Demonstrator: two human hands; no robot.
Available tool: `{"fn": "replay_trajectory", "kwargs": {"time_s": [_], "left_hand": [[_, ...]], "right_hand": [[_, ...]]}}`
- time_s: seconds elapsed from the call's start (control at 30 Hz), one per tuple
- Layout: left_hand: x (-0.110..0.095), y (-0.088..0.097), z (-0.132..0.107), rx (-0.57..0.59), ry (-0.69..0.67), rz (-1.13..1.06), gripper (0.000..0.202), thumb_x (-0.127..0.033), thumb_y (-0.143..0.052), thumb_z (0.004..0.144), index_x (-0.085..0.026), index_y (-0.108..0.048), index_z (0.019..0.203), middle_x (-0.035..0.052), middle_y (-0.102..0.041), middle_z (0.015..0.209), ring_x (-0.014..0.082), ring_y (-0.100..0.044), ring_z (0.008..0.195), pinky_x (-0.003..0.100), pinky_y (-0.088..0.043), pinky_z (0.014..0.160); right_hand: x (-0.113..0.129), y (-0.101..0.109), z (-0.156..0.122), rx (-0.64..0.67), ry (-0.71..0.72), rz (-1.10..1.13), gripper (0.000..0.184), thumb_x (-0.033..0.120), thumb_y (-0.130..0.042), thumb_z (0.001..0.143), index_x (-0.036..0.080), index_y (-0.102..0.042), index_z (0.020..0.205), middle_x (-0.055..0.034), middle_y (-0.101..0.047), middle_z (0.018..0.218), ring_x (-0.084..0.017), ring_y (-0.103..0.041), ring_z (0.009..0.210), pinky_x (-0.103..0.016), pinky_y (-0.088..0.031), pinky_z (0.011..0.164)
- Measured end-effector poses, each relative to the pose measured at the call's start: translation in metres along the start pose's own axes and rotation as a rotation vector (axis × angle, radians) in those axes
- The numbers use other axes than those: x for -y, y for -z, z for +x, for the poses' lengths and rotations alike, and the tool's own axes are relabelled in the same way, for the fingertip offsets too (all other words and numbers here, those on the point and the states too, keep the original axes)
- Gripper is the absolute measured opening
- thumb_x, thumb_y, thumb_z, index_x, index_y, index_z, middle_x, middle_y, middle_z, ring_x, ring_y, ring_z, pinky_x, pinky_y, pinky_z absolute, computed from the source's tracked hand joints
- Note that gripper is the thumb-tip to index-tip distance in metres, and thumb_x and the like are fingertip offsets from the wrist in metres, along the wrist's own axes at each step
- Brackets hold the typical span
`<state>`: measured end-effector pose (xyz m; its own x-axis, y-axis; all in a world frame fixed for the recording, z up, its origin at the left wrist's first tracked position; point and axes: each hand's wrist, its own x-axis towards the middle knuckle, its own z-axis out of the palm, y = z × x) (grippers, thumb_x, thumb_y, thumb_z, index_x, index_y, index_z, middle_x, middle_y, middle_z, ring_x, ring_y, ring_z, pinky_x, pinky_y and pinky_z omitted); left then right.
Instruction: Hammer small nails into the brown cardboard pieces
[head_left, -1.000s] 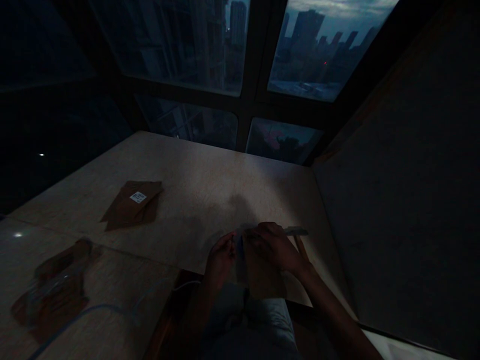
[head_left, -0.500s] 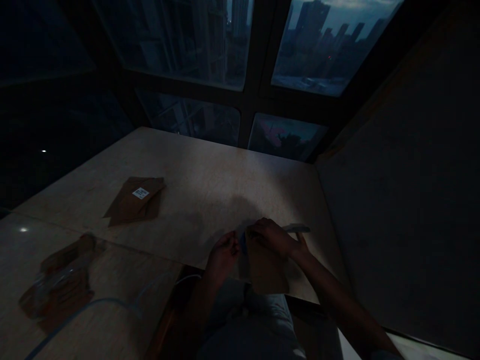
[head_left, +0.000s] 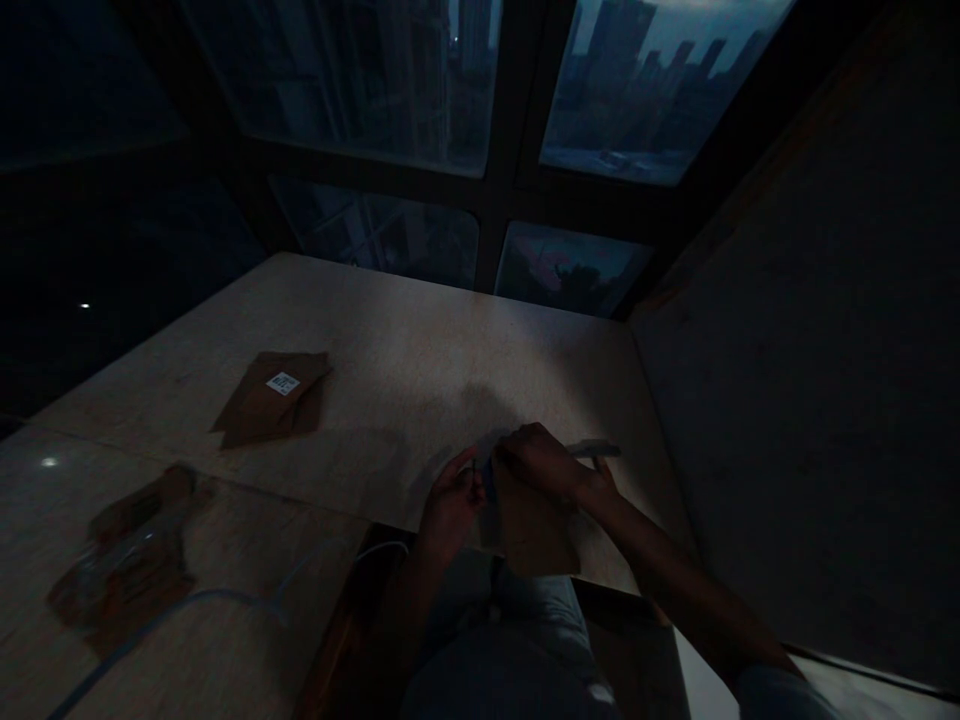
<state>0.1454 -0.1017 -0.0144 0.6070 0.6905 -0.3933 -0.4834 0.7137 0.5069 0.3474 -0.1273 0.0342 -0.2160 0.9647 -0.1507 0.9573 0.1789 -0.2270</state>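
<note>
Gripping brown paper [head_left: 534, 530] w/ R hand [head_left: 536, 457]; holding L hand [head_left: 452, 505] half-curled nr blue item [head_left: 490, 482], can't tell if gripping. Brace paper vs desk [head_left: 420, 340], pinch lightly to avoid creasing.

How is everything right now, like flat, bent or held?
Left hand: fingers curled, grip unclear
Right hand: gripping brown paper piece
Brown paper piece: held near its top
Brown paper stack: flat, unevenly piled
White label: face up
Clear plastic: crumpled
Blue cable: lying bent
</note>
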Motion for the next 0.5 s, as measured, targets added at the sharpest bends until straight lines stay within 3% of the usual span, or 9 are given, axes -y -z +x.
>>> {"fn": "replay_trajectory", "kwargs": {"time_s": [0.23, 0.33, 0.5], "left_hand": [[-0.007, 0.0, 0.003, 0.012, -0.113, 0.045, 0.05, -0.027, -0.092, 0.058, -0.015, -0.07, 0.101, 0.0008, -0.067, 0.071, 0.0114, -0.062, 0.065, 0.023, -0.047, 0.061], [-0.009, -0.001, 0.003, -0.047, -0.144, 0.132, 0.052, -0.032, -0.093, 0.057, -0.016, -0.067, 0.098, 0.0027, -0.071, 0.072, 0.0135, -0.065, 0.063, 0.025, -0.048, 0.061], [-0.013, -0.002, 0.006, -0.168, -0.246, 0.404, 0.049, -0.045, -0.088, 0.064, -0.015, -0.065, 0.095, 0.007, -0.076, 0.077, 0.0168, -0.069, 0.064, 0.027, -0.049, 0.06]], "right_hand": [[-0.003, -0.001, -0.002, -0.053, -0.023, 0.043, 0.035, 0.015, -0.056, 0.092, 0.007, -0.065, 0.126, -0.0191, -0.075, 0.108, -0.029, -0.067, 0.101, -0.041, -0.037, 0.098], [-0.005, 0.0, -0.005, -0.108, -0.033, 0.104, 0.043, 0.015, -0.059, 0.089, 0.005, -0.062, 0.131, -0.0205, -0.073, 0.11, -0.03, -0.066, 0.105, -0.043, -0.037, 0.1], [-0.013, -0.002, -0.01, -0.234, -0.061, 0.26, 0.049, 0.014, -0.062, 0.084, 0.011, -0.061, 0.133, -0.0139, -0.074, 0.104, -0.027, -0.065, 0.101, -0.042, -0.043, 0.097]]}}
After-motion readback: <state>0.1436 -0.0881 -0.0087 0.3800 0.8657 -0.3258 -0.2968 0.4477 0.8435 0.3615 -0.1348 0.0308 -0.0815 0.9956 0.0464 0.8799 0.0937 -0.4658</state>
